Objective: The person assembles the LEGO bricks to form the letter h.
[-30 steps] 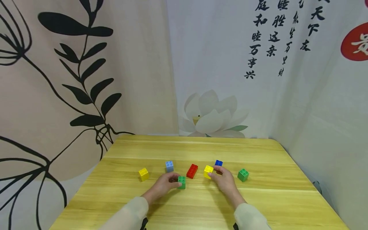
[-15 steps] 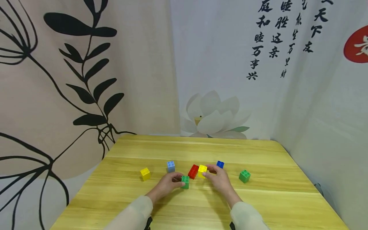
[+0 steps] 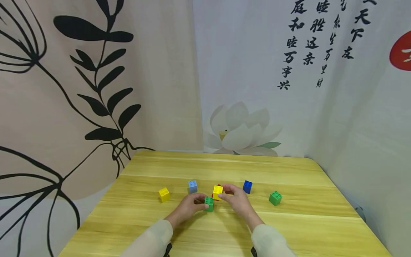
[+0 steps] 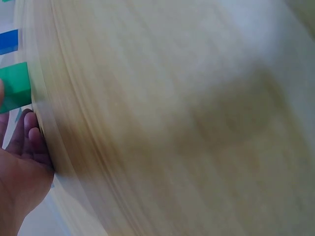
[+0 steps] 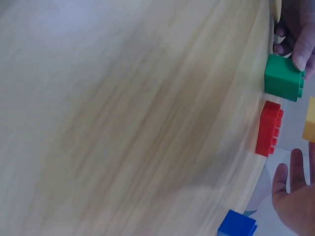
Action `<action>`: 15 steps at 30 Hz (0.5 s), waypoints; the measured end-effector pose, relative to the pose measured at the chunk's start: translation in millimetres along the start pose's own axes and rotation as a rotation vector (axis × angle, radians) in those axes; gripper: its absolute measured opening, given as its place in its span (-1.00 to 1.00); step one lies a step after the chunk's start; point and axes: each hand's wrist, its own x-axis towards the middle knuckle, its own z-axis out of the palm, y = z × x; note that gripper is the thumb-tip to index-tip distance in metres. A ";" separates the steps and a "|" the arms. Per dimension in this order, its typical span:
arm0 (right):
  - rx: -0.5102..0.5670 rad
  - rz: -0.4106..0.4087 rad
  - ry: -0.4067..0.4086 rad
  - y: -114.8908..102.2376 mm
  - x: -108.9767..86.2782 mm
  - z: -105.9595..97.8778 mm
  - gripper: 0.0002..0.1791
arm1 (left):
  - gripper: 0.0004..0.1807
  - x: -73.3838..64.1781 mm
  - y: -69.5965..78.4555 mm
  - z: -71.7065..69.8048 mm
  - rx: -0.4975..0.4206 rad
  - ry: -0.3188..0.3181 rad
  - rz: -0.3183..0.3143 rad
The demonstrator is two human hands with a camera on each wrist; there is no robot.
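Observation:
My left hand point(image 3: 188, 206) pinches a green toy building block point(image 3: 208, 204) between thumb and fingers, near the middle of the table. Just behind and to its right, my right hand point(image 3: 239, 202) pinches a yellow block point(image 3: 217, 192). In the head view this yellow block covers most of a red brick point(image 5: 269, 129). The right wrist view shows the red brick on the table, apart from the yellow block, which is held off the surface. From the left wrist, the green block point(image 4: 15, 87) appears at the left edge beside the curled fingers.
On the wooden table point(image 3: 308, 228) a light blue block point(image 3: 192, 186) stands behind my left hand, with another yellow block point(image 3: 164, 195) farther left. A dark blue block point(image 3: 247, 186) sits behind my right hand. Another green block point(image 3: 275, 198) is at the right.
My right hand has carried the yellow block leftward, from right of the red brick to in front of it, near the green block. The left hand keeps its grip and shifts slightly right in view.

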 end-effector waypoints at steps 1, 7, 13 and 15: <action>0.000 -0.009 -0.011 -0.1 1.0 1.5 -0.59 | -0.64 0.4 -0.8 -0.2 0.001 -0.001 0.006; 0.018 -0.027 -0.053 -1.2 4.1 10.3 -0.55 | -0.64 3.2 -2.7 -1.4 0.004 -0.002 -0.002; 0.007 -0.026 -0.068 -1.3 6.1 15.7 -0.55 | -0.61 3.4 -3.5 -1.8 0.016 -0.004 0.020; -0.001 -0.031 -0.073 -1.5 6.6 16.4 -0.56 | -0.61 3.1 -3.9 -1.9 0.013 -0.005 0.032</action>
